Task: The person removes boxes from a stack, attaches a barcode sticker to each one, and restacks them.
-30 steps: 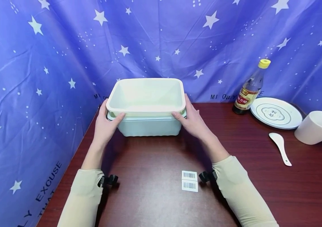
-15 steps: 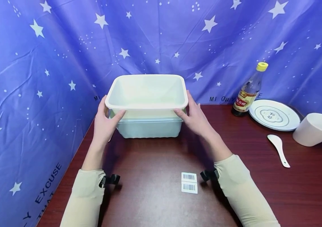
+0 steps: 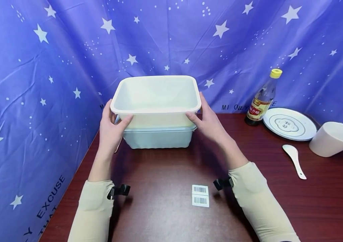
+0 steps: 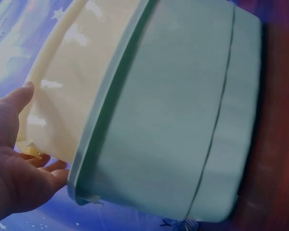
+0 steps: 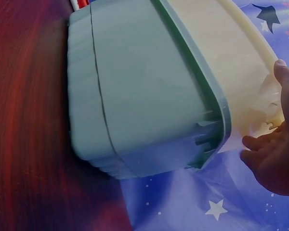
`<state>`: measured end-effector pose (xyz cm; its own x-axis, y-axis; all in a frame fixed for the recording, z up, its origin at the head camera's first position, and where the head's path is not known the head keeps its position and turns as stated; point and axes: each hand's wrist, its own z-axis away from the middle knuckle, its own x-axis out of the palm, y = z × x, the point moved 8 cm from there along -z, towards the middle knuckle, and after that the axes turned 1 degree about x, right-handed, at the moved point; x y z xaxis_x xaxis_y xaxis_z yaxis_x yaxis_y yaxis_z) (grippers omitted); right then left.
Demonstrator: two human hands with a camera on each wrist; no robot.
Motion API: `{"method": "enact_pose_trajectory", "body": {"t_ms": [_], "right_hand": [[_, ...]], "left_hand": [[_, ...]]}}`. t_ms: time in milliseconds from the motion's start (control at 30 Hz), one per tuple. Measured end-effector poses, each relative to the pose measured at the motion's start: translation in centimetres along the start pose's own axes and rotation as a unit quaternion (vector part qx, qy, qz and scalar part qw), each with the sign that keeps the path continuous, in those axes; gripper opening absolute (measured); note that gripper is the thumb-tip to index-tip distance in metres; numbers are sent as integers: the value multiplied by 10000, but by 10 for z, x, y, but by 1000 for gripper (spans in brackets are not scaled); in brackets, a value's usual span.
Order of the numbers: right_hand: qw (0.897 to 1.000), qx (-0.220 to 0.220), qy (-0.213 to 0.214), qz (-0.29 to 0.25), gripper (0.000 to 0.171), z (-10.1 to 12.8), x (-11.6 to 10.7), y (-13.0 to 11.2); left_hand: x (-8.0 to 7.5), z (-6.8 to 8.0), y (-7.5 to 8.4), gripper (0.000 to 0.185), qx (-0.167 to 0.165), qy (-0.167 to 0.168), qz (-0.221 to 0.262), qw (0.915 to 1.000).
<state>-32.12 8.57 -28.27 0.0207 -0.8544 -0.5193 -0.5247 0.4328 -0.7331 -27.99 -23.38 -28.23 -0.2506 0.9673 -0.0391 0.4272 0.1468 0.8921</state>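
Note:
A cream rectangular plastic basin [image 3: 157,94] sits partly inside a pale green basin [image 3: 157,138], its upper part standing above the green rim. My left hand [image 3: 111,131] grips the cream basin's left end, thumb at the front rim and fingers under the edge. At the opposite end my right hand [image 3: 212,126] holds it the same way. In the left wrist view the green basin [image 4: 164,110] rests on the table and the left fingers curl below the cream rim. The right wrist view has the right thumb against the cream basin [image 5: 236,57]. The cream basin's bottom is hidden.
On the right of the dark red table [image 3: 159,188] stand a yellow-capped sauce bottle [image 3: 259,109], stacked white plates [image 3: 289,124] and a white cup [image 3: 333,139]. A white spoon [image 3: 294,161] lies before them. Barcode stickers [image 3: 200,195] are near the front; starry curtains [image 3: 159,40] surround the table.
Both hands have raised the cream basin, so more of its side shows above the green one. The green basin stays on the table. The view has shifted slightly.

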Motion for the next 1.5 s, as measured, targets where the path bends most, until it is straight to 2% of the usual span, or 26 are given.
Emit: {"method": "enact_pose_trajectory", "body": {"t_ms": [167, 333, 500, 800, 1000, 1267, 1500], "right_hand": [[9989, -49, 59, -467, 91, -2, -4, -7], [9980, -194, 176, -582, 88, -4, -10, -12], [9973, -220, 171, -674, 88, -7, -14, -16], [9967, -107, 218, -774, 91, -13, -29, -27], [9963, -166, 313, -788, 92, -15, -44, -39], [9973, -97, 471, -560, 91, -6, -77, -47], [9965, -35, 723, -406, 89, 9, -105, -47]], "left_hand": [[0, 0, 1, 88, -74, 36, 192, 9998], [2, -2, 5, 88, -100, 56, 270, 9996], [5, -5, 12, 88, 26, 105, 403, 9991], [7, -10, 37, 89, 250, 132, 79, 9996], [12, -15, 56, 88, 501, 131, 162, 9985], [38, -21, 71, 87, 624, -41, 551, 9965], [67, -23, 77, 86, 523, -150, 711, 9960]]}}
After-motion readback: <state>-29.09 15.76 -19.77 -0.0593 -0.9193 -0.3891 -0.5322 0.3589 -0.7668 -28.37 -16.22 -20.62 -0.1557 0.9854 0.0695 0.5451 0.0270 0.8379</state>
